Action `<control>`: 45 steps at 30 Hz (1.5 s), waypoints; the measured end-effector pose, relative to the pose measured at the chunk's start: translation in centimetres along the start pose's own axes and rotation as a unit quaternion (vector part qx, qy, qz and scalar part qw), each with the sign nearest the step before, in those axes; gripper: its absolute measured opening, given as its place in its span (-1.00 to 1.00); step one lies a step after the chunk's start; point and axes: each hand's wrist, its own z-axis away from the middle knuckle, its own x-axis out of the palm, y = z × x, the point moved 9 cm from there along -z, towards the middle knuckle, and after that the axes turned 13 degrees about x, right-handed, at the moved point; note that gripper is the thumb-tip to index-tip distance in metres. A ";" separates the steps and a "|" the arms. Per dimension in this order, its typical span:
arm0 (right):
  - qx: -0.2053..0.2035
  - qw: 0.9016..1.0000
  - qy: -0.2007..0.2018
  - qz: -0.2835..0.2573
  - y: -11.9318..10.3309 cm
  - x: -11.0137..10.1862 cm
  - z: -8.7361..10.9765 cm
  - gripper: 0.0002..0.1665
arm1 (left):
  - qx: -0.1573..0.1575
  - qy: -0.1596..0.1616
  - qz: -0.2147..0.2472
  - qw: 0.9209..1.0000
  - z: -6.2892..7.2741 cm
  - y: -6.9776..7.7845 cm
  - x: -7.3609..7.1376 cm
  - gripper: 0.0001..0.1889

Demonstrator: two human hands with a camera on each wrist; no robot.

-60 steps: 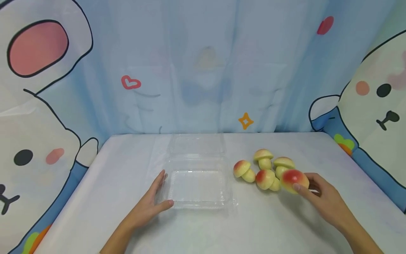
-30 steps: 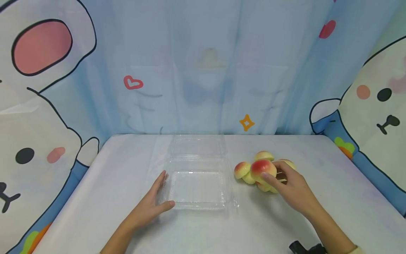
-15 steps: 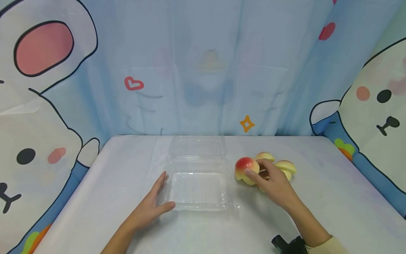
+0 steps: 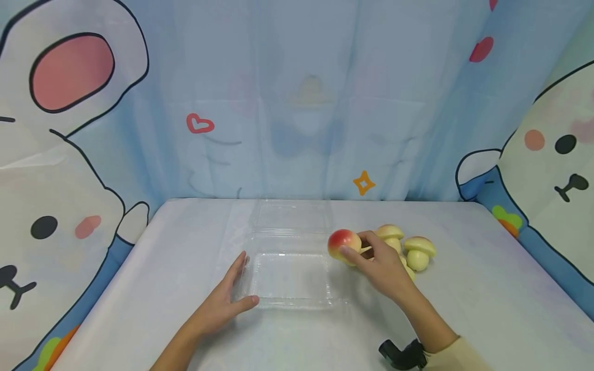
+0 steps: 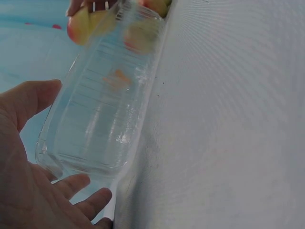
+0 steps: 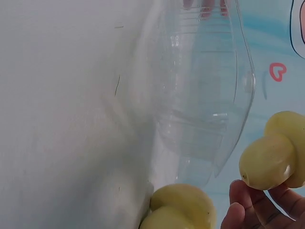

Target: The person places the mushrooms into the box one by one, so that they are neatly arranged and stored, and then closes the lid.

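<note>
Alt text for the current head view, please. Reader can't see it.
A person's right hand holds a red-and-yellow mushroom-shaped piece near the right side of an open, clear plastic container, with the left hand at its left side. More mushroom-shaped pieces sit farther right on the white-covered table, before a blue cartoon-print curtain.

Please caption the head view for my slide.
Right-hand fingers hold a red-capped mushroom near an open clear container.
</note>
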 end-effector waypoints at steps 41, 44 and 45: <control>-0.034 0.999 -0.024 0.001 -5.0 5.4 -1.4 -0.34 | 0.010 0.005 -0.005 1.000 0.1 0.4 0.0 0.05; -0.035 0.999 -0.025 0.004 -5.3 5.8 -1.7 -0.34 | 0.010 0.005 -0.006 1.000 0.0 0.4 0.1 0.05; -0.032 0.999 -0.026 0.006 -5.4 6.0 -1.8 -0.34 | 0.011 0.005 -0.006 1.000 0.0 0.4 0.1 0.04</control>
